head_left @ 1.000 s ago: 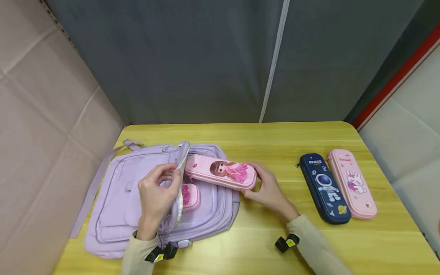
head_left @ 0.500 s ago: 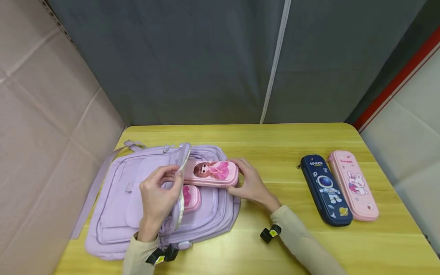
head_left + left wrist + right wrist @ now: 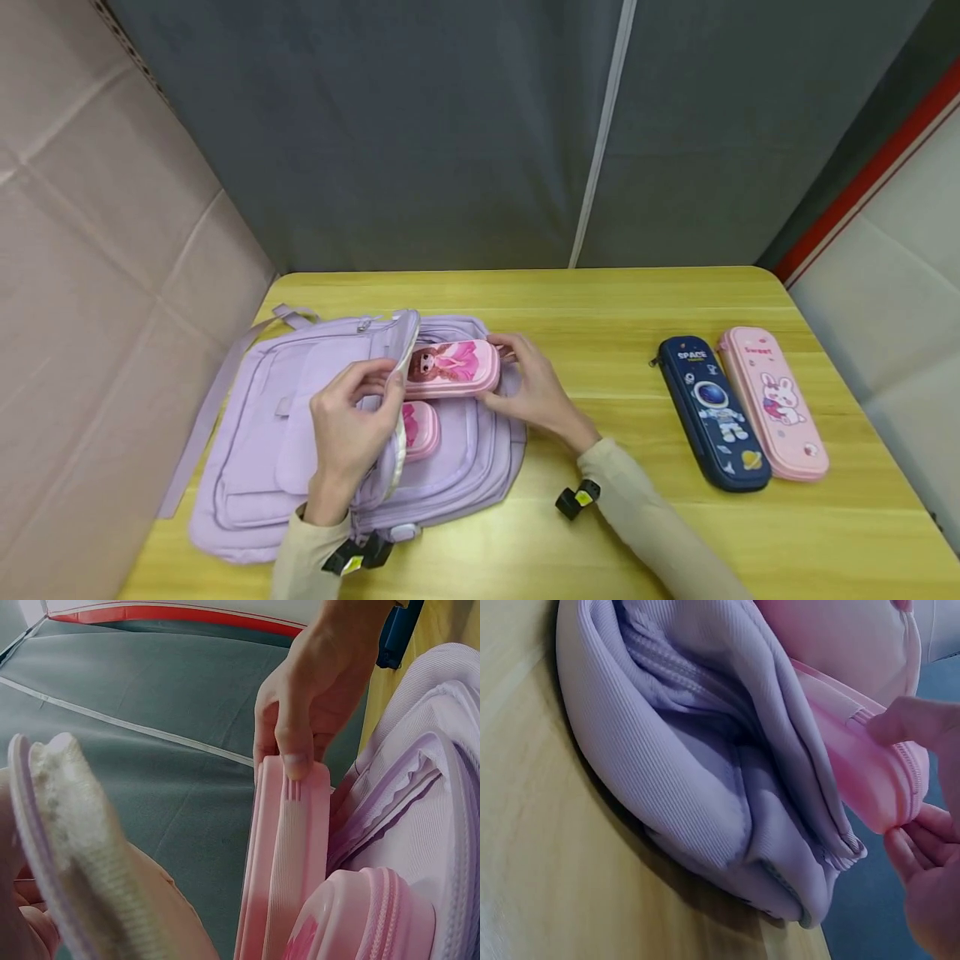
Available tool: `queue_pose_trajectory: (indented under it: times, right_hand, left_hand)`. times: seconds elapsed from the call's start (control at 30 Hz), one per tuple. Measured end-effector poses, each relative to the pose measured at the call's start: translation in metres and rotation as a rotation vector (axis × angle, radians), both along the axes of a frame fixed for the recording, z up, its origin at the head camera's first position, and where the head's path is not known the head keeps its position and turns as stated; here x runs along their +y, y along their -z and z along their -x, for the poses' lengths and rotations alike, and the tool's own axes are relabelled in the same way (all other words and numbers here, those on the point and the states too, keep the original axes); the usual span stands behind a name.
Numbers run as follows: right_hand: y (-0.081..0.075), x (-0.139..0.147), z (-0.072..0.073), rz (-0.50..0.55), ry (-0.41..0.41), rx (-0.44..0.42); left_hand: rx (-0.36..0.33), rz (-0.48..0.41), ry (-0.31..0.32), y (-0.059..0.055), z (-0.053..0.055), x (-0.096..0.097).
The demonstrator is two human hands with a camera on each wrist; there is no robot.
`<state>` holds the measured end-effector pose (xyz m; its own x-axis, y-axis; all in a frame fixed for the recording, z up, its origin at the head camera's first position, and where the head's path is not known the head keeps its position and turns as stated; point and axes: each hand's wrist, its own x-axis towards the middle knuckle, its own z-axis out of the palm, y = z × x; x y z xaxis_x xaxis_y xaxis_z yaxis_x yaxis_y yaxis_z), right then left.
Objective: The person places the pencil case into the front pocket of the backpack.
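A lilac backpack (image 3: pixel 251 433) lies on the table with its pocket flap (image 3: pixel 406 358) lifted. My left hand (image 3: pixel 348 429) pinches the edge of that flap between thumb and fingers. My right hand (image 3: pixel 538 390) grips the outer end of a pink pencil case (image 3: pixel 453 367) with a doll picture, thumb on the near side. Its inner end is hidden behind the flap. Just below it, a second pink pencil case (image 3: pixel 423 429) sticks out of the same pocket. In the left wrist view both cases stand close together, the held case (image 3: pixel 281 855) beside the other case (image 3: pixel 367 915).
To the right on the yellow wood-grain table (image 3: pixel 600 321) lie a navy astronaut pencil case (image 3: pixel 712 417) and a pink rabbit pencil case (image 3: pixel 776 408), side by side. A backpack strap (image 3: pixel 202 425) trails along the left. A grey curtain (image 3: pixel 420 142) hangs behind the table.
My right hand has moved left, sliding the doll pencil case further behind the flap, and the case has levelled out. My left hand stays at the flap.
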<state>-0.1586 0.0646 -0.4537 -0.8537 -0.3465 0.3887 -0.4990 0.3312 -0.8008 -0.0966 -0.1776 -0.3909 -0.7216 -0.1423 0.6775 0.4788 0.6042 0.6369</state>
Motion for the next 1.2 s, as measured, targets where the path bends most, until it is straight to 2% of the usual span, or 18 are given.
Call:
queue_pose_trajectory:
  times: [0.23,0.43,0.53,0.73,0.77,0.97,1.2]
  right_hand:
    - [0.003,-0.008,0.002,0.156,-0.070,-0.054]
    - [0.005,-0.019,0.004,0.215,-0.081,-0.082]
    - [-0.001,-0.023,0.002,0.221,-0.087,-0.106]
    - [0.001,-0.028,0.005,0.222,-0.107,-0.134]
    - [0.005,-0.029,0.008,0.222,-0.107,-0.133]
    - [0.002,-0.039,0.010,0.186,-0.112,-0.157]
    - [0.006,-0.049,0.012,0.181,-0.122,-0.199]
  left_hand:
    - [-0.001,-0.004,0.006,0.000,0.000,0.002]
    - [0.003,-0.007,0.009,0.000,0.000,0.002]
    - [0.007,-0.007,0.005,0.000,0.000,0.002]
    - [0.011,-0.006,0.005,-0.001,-0.001,0.001]
    - [0.009,-0.008,0.009,-0.001,-0.001,0.001]
    - [0.016,-0.027,0.025,-0.001,-0.002,0.000]
    - [0.018,-0.050,0.034,0.000,-0.002,-0.001]
